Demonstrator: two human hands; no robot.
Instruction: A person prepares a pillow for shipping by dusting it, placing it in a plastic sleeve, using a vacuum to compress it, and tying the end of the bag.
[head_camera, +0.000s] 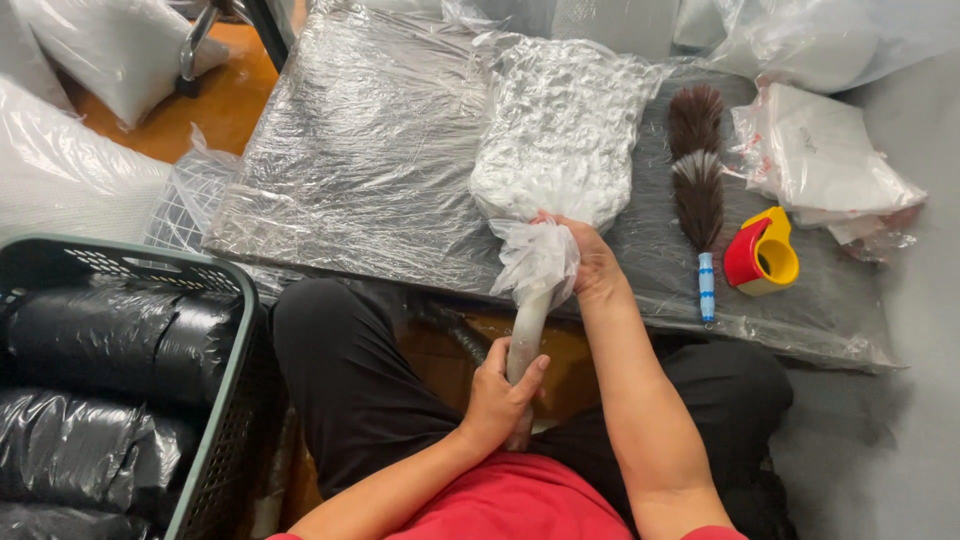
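Note:
A clear plastic bag (560, 130) stuffed with white filling lies on the plastic-covered low table (370, 150). Its gathered neck (535, 260) hangs over the table's front edge. My right hand (590, 262) is closed around that bunched neck. A pale hose or tube (526, 335) runs out of the neck down toward my lap. My left hand (497, 395) grips the tube lower down, just above my red shirt.
A brown feather duster (698, 190) with a blue-white handle lies right of the bag. A red and yellow tape dispenser (762, 255) sits beside it. Flat plastic bags (825, 160) are stacked at the far right. A green crate (215, 440) holds black rolled bundles at left.

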